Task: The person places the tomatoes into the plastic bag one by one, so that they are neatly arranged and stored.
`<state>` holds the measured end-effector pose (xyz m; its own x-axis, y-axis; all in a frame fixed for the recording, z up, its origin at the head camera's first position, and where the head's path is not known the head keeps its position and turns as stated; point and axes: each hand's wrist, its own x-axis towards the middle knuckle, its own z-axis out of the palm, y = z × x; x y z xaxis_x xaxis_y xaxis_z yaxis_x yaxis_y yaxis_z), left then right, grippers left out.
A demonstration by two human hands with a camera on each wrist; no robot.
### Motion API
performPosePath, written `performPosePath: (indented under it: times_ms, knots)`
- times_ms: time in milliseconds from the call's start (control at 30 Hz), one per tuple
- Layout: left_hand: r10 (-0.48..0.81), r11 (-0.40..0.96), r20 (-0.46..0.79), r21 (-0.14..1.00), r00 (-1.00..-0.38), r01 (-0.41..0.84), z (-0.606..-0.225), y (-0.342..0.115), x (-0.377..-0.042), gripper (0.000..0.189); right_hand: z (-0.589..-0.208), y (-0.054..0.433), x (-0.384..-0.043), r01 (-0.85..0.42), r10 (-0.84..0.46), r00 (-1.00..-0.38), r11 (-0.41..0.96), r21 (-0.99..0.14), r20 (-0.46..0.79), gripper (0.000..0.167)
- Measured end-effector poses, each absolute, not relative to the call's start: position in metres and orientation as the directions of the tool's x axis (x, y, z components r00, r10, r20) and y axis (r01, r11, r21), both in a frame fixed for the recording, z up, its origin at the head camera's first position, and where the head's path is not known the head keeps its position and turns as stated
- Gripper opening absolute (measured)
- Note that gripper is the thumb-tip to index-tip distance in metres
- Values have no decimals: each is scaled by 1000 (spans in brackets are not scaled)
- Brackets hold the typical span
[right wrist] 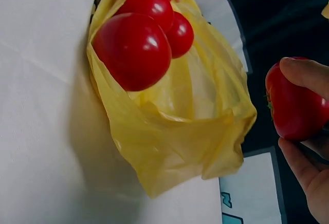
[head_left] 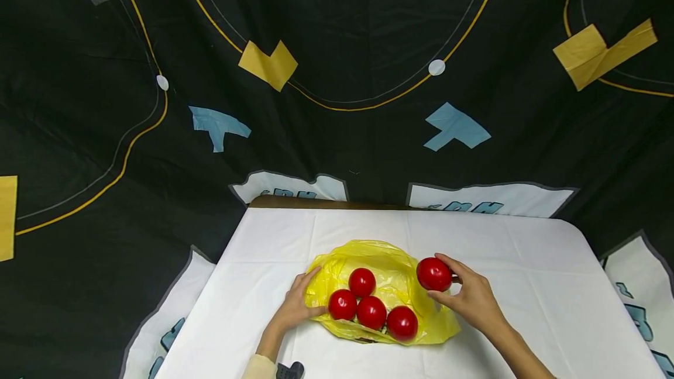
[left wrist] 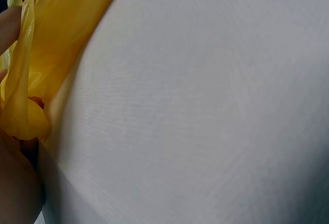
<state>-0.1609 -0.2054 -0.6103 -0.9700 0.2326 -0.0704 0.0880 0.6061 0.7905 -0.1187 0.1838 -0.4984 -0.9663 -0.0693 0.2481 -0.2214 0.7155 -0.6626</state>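
A yellow plastic bag (head_left: 389, 253) lies spread on the white-covered table with its mouth wide. Several red tomatoes (head_left: 371, 313) rest together in it, toward the near side. My left hand (head_left: 296, 303) grips the bag's left edge, thumb beside the leftmost tomato; the left wrist view catches only part of the fingers against the yellow plastic (left wrist: 67, 34). Over the bag's right side, my right hand (head_left: 476, 297) holds another tomato (head_left: 434, 274) between thumb and fingers. The right wrist view shows this tomato (right wrist: 295, 103) apart from the bag, its green stem end facing the bag.
White cloth (head_left: 526, 285) covers the table. A black curtain (head_left: 358, 151) with yellow, blue and white patterns hangs behind it. A small dark object (head_left: 291, 371) sits by the left wrist at the bottom edge.
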Motion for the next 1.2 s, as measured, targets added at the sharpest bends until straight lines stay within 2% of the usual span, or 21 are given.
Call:
performPosePath:
  times_ms: [267,700,1200]
  knots:
    - [232,608,-70,789,-970,89,-612,-206,-161,98,-505,174,-119,-220,-93,-972,688,-692,217,75]
    - [231,617,-70,782,-971,90,-613,-206,-162,98,-511,162,-119,-131,-87,-991,669,-732,99,78]
    - [229,611,-82,788,-970,78,-610,-206,-162,97,-504,152,-117,-194,-125,-981,673,-713,149,79]
